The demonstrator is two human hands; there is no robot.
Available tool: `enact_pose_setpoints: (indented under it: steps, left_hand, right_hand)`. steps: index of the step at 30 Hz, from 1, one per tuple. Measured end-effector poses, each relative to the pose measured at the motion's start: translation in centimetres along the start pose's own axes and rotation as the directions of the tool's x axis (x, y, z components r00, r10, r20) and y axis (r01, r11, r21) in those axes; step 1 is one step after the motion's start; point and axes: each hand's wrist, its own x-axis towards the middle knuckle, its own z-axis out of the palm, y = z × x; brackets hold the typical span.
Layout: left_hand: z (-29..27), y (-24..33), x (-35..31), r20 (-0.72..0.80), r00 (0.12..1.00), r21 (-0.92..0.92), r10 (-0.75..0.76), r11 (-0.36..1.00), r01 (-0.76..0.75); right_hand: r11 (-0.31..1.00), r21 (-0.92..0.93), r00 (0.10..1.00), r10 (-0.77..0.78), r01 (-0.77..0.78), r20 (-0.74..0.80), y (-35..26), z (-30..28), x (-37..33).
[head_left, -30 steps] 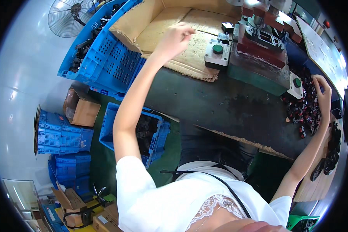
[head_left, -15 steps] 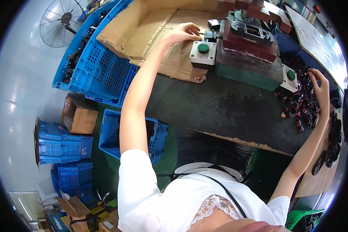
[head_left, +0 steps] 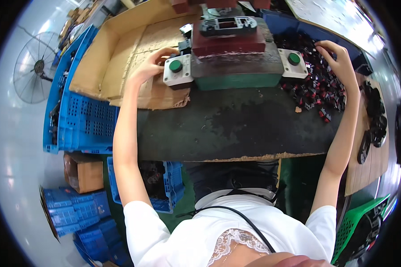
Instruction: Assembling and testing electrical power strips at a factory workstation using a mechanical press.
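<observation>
the left hand (head_left: 148, 67) is bent, with thumb and fingers apart, at the outer side of a white control box (head_left: 177, 82) with a green button (head_left: 175, 66); its fingertips lie close to small dark pieces (head_left: 184, 46), and whether it grips 1 cannot be told. the right hand (head_left: 341, 64) has thumb and forefinger narrowly spaced at the far part of a pile of small black and red parts (head_left: 314, 91); any hold is unclear. between the 2 hands, a black openwork piece (head_left: 228, 31) rests on a dark red block (head_left: 228, 46). a 2nd control box (head_left: 289, 70) is inward of the right hand. risks, as judged: a brush of the left thumb or palm could depress the green button unintentionally; a sweeping right hand could scatter loose parts, which lie unsorted; a knock could shift the openwork piece, since no clamp is visible on it.
</observation>
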Motion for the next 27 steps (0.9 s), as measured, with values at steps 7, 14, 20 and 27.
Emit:
enact_pose_setpoints:
  steps: [7,14,20,27]
  left_hand:
    - [-0.1,-1.7,0.4,-0.168,0.984,0.003,0.059,0.998,-0.06]
    - [-0.4,-0.8,0.8,-0.551,0.832,-0.668,-0.069,0.635,-0.389]
    - [-0.5,1.6,0.2,-0.434,0.9,-0.807,0.035,0.429,-0.405]
    - [-0.3,5.6,-0.5,-0.363,0.917,-0.577,0.167,0.732,-0.362]
  right_hand:
    - [0.999,0.028,1.0,-0.017,0.017,0.008,0.3,0.4,-0.2]
    - [0.988,0.13,0.975,-0.108,0.083,0.193,-0.3,1.6,-0.2]
    - [0.984,0.173,0.954,-0.095,0.047,0.285,-0.4,2.0,-0.4]
    - [0.996,0.079,0.962,-0.063,0.043,0.266,-1.2,2.4,-0.5]
